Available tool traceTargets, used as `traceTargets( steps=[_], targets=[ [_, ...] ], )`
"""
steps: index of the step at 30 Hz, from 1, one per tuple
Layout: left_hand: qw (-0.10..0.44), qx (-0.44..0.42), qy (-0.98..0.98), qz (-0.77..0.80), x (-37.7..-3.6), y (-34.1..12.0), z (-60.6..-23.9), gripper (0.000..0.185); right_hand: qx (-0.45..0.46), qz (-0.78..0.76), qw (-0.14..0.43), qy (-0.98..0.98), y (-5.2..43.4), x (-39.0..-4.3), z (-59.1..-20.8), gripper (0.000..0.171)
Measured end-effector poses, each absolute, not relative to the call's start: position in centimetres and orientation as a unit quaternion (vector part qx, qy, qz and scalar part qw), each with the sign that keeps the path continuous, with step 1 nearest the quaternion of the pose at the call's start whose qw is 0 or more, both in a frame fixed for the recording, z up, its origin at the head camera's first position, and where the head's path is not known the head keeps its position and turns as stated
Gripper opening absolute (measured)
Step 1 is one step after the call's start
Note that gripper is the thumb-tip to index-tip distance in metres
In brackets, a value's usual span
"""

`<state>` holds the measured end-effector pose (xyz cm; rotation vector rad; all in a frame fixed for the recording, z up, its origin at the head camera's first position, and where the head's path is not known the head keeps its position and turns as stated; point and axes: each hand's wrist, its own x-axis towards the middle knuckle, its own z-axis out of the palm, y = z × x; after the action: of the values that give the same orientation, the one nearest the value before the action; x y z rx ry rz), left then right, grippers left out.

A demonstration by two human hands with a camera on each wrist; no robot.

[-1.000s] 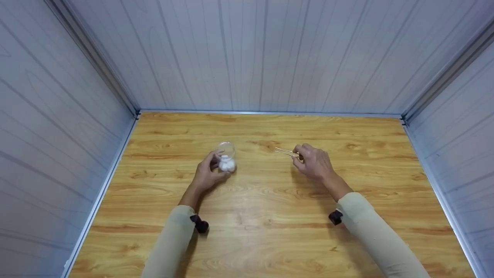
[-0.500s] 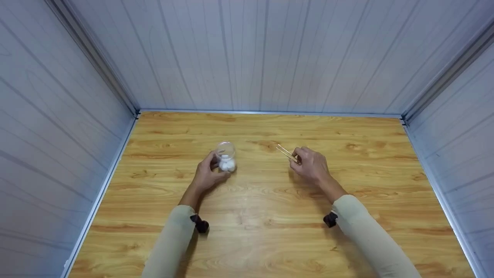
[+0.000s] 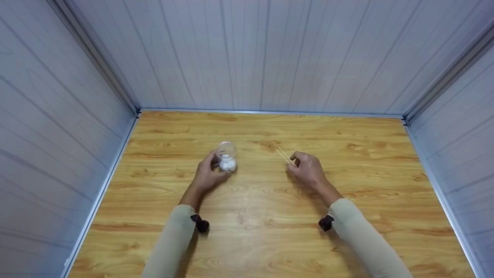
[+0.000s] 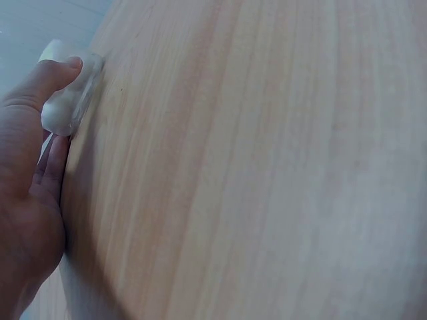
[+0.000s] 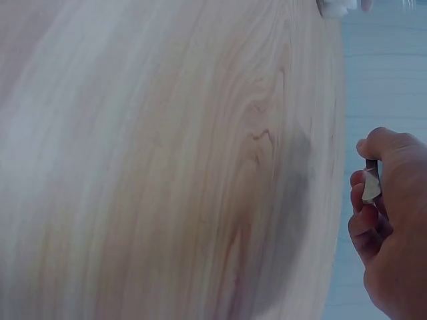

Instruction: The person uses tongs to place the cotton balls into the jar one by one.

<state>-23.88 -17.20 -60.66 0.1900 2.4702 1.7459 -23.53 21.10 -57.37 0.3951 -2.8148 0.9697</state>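
**Clear cup being held at left, thin tweezers being pinched at right**

A small clear plastic cup is being held upright on the wooden table by the left hand. The thumb and fingers are being curled round the cup's lower part, so the hand is clamped on it. White cotton balls are being shown inside the cup, near its bottom. In the left wrist view, the cup is being seen only as a blurred clear shape at the fingertip, with its base on the table.

A pair of thin, pale tweezers is being pinched by the right hand, whose fingers are being curled round its near end. The two prongs are being pointed up and to the left, away from the wrist and just above the tabletop. Nothing can be made out between the prong tips. In the right wrist view, only a small pale piece of the tweezers is being shown between the curled fingers of the right hand.

The two hands are being kept apart, with bare wood between them; the cup is being kept left of centre and the tweezers right of centre. Pale long sleeves are being worn on both arms. The table is being enclosed on three sides by grey panelled walls.
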Motion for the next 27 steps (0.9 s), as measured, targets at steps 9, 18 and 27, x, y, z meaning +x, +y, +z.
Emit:
traceTargets(
  steps=[9,18,27],
  targets=[
    [0.057,0.063,0.815,0.573,-23.9,-17.3,-60.6,0.085,0.092,0.407,0.034,-0.908,21.1,-23.6,-58.5,0.02],
    [0.05,0.066,0.814,0.575,-24.0,-17.1,-60.6,0.079,0.03,0.441,0.02,-0.897,22.9,-26.6,-64.1,0.025],
    [0.059,0.065,0.812,0.576,-23.9,-17.2,-60.7,0.081,-0.017,0.426,0.009,-0.904,22.2,-26.3,-64.8,0.029]
  ],
)
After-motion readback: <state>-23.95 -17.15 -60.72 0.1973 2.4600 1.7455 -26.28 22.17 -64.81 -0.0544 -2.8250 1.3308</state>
